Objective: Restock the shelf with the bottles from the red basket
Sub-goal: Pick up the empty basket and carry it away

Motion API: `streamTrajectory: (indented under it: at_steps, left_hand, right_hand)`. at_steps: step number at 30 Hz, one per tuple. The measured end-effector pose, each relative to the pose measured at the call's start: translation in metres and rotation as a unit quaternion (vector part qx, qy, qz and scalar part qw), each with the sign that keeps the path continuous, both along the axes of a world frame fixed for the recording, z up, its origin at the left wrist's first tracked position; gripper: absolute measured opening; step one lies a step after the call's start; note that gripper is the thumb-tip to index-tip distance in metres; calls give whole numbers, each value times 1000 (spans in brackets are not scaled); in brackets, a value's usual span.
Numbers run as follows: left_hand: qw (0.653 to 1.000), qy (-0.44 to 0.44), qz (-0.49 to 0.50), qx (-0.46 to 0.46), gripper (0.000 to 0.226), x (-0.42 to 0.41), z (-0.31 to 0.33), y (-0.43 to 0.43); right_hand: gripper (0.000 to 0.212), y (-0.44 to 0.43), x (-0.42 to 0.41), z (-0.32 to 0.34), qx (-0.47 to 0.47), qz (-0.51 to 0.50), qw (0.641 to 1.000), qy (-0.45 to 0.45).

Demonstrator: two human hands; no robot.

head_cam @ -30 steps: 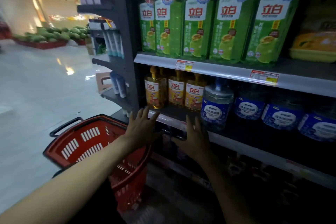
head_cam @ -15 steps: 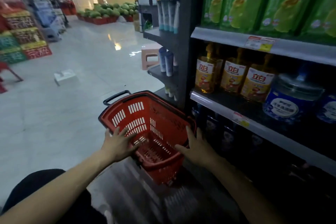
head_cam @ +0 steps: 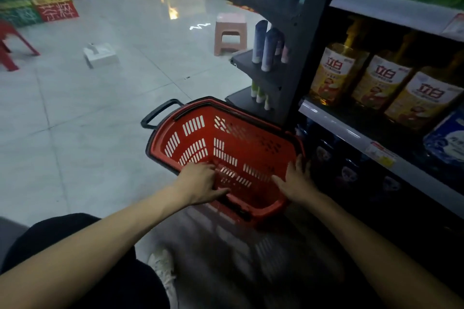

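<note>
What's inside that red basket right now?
Only its slotted red walls and floor show in the red basket; no bottle is visible. The left hand and right hand reach over its near rim and cover part of the bottom there.

Left hand (head_cam: 199,182) and right hand (head_cam: 297,183) reach forward, fingers (head_cam: 298,164) spread.

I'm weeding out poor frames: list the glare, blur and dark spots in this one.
Head view: lamp glare on the floor; smeared blur just below the red basket; the dark bottles beneath the yellow bottles are nearly lost in shadow; shelf edges curve from the wide lens.
</note>
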State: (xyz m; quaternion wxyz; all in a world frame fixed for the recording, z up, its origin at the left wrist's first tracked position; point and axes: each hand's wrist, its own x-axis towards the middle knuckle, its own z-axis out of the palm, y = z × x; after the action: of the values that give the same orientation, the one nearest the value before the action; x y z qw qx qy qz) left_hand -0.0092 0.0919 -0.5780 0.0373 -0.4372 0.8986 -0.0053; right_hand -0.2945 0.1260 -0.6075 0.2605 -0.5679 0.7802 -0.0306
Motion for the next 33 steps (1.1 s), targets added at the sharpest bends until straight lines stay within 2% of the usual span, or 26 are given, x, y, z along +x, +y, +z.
streamTrajectory:
  at_steps: [3, 4, 6, 9, 12, 14, 18, 21, 23, 26, 28, 30, 33]
  left_hand:
    - [995, 54, 84, 32, 54, 2, 3, -19]
    - [991, 56, 120, 10, 50, 9, 6, -32]
    - [976, 34, 207, -65, 42, 35, 8, -63]
    - [919, 2, 390, -49, 66, 79, -3, -90]
    - [871, -46, 489, 14, 92, 106, -23, -104]
    - [860, -65, 504, 47, 99, 126, -39, -118]
    - [853, 7, 518, 58, 86, 178, -88, -152]
    - [853, 22, 514, 86, 58, 155, -57, -147]
    - [851, 51, 515, 92, 49, 144, -45, -146]
    - [831, 78, 537, 122, 54, 174, -72, -149]
    - [815, 125, 550, 133, 72, 198, -89, -147]
    - [799, 132, 563, 166, 70, 199, -81, -132]
    - [777, 147, 575, 210, 53, 140, -18, -111]
  right_hand:
    - [92, -12, -20, -1, -42, 32, 998, -21]
    - [92, -15, -24, 0, -53, 35, 997, -33]
    - [97, -21, -27, 2, -65, -22, 993, -94]
    - [107, -36, -25, -3, -125, -101, 964, -210]
    - [107, -50, -22, -9, -87, -147, 952, -253]
    - [104, -59, -24, -14, -86, -157, 952, -247]
    - [82, -67, -42, -34, -86, -152, 956, -236]
    - [68, -63, -41, -38, -68, -169, 959, -217]
    - [68, -64, -42, -42, -65, -179, 960, -206]
    - [66, -67, -43, -36, -42, -197, 957, -207]
    - [66, -70, -43, -27, -30, -201, 959, -196]
    - [58, -71, -40, -15, -3, -219, 958, -184]
    - [48, -73, -27, 7, 25, -288, 939, -187]
